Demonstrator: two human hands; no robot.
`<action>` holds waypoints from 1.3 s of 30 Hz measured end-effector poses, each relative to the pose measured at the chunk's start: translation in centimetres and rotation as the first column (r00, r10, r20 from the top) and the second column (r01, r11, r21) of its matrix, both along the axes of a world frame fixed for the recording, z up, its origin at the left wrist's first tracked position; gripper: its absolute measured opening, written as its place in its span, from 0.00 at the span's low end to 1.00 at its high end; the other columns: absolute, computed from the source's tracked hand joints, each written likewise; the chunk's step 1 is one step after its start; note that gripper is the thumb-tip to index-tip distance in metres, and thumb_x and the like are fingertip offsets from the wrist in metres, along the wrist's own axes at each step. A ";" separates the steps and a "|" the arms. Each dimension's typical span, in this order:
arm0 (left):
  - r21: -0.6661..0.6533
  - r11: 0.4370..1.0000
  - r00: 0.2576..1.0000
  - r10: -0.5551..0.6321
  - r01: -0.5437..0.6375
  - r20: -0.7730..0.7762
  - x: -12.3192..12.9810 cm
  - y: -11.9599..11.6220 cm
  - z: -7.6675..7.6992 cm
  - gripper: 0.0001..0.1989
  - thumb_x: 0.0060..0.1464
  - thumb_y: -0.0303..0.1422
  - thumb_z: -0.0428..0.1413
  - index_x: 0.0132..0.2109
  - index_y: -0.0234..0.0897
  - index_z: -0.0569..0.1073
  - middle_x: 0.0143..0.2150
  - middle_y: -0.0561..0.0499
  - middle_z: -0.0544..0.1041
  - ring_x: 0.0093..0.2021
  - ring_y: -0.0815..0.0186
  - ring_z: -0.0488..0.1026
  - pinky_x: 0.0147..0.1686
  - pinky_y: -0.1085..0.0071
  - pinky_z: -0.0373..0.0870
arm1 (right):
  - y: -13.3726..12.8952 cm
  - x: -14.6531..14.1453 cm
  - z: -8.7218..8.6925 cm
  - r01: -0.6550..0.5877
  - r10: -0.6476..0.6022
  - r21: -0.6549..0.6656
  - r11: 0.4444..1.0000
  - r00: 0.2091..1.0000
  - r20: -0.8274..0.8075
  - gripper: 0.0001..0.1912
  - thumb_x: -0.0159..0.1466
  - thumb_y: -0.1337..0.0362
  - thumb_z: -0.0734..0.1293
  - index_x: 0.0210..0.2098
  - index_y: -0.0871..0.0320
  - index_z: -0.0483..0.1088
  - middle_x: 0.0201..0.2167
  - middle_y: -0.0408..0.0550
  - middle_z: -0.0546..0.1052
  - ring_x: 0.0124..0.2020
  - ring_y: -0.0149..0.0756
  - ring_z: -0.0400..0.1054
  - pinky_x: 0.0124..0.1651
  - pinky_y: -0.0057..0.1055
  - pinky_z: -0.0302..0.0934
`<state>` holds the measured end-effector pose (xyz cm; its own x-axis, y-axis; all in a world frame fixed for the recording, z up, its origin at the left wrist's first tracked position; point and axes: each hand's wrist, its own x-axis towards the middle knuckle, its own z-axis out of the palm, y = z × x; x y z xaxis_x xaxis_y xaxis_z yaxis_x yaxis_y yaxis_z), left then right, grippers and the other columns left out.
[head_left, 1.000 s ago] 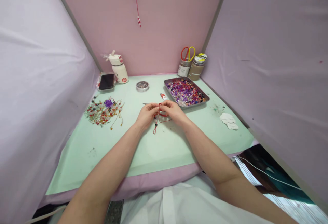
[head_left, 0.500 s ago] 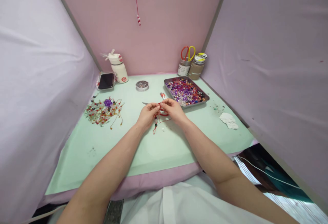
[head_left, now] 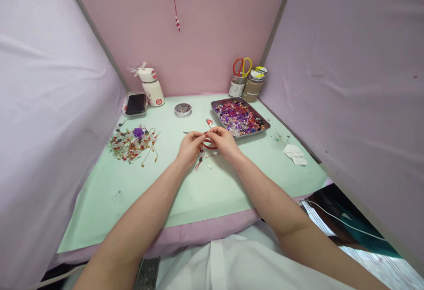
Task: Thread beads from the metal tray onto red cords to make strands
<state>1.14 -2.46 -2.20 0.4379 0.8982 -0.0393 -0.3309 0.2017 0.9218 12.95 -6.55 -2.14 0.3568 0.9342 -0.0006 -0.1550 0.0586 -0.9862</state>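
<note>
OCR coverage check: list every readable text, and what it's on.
"516": red mark on the bottle; the characters above it are too small to read.
Yellow-black label atop the brown jar: lettering too blurred to read.
Cup label: print too small to read.
Red-white stick: marks too small to read.

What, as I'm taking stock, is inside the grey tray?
The grey tray holds heaped purple, red, clear, dark and orange beads, with a pale thread on top. Whatever lies beneath the top layer is covered.
</note>
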 end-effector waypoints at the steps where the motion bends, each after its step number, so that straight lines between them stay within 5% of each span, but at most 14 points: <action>1: -0.004 1.000 1.000 -0.004 0.004 0.011 0.0 0.0 0.1 0.09 0.40 0.29 0.62 0.29 0.34 0.69 0.25 0.54 0.70 0.24 0.74 0.64 0.26 0.75 0.58 | 0.0 0.0 0.0 0.002 -0.002 0.000 1.000 1.000 -0.003 0.09 0.50 0.59 0.69 0.26 0.56 0.66 0.19 0.38 0.66 0.19 0.25 0.56 0.23 0.26 0.50; 22: 0.048 0.997 0.993 0.069 -0.065 -0.101 0.0 0.0 -0.4 0.16 0.38 0.27 0.61 0.37 0.36 0.66 0.30 0.52 0.73 0.28 0.72 0.69 0.29 0.75 0.61 | -0.5 -0.2 0.7 -0.021 0.016 0.041 0.999 0.992 0.126 0.10 0.52 0.57 0.68 0.25 0.56 0.66 0.22 0.42 0.70 0.25 0.30 0.61 0.26 0.27 0.54; 28: 0.106 0.989 0.982 0.116 -0.100 -0.152 0.0 0.2 -0.7 0.15 0.40 0.27 0.60 0.38 0.37 0.66 0.30 0.53 0.73 0.29 0.70 0.71 0.31 0.74 0.62 | -0.1 0.0 0.1 0.008 -0.021 0.066 0.998 0.979 0.205 0.08 0.54 0.58 0.66 0.28 0.56 0.66 0.26 0.42 0.71 0.28 0.30 0.63 0.34 0.30 0.61; 33: 0.345 0.928 0.933 0.241 -0.141 -0.267 -0.2 0.1 -0.9 0.17 0.40 0.23 0.59 0.39 0.39 0.65 0.29 0.54 0.74 0.30 0.69 0.70 0.34 0.73 0.63 | -0.5 -0.1 0.1 0.142 -0.220 0.185 0.973 0.820 0.528 0.05 0.55 0.62 0.66 0.31 0.55 0.66 0.36 0.46 0.70 0.34 0.33 0.63 0.37 0.31 0.61; 39: 0.497 0.863 0.886 0.297 -0.089 -0.356 -0.4 -0.5 -1.0 0.20 0.39 0.19 0.56 0.41 0.41 0.67 0.30 0.55 0.75 0.29 0.67 0.68 0.34 0.72 0.61 | -0.9 -0.4 0.0 0.091 -0.171 0.147 0.985 0.645 0.745 0.09 0.57 0.61 0.66 0.23 0.55 0.65 0.31 0.46 0.70 0.36 0.37 0.65 0.39 0.33 0.58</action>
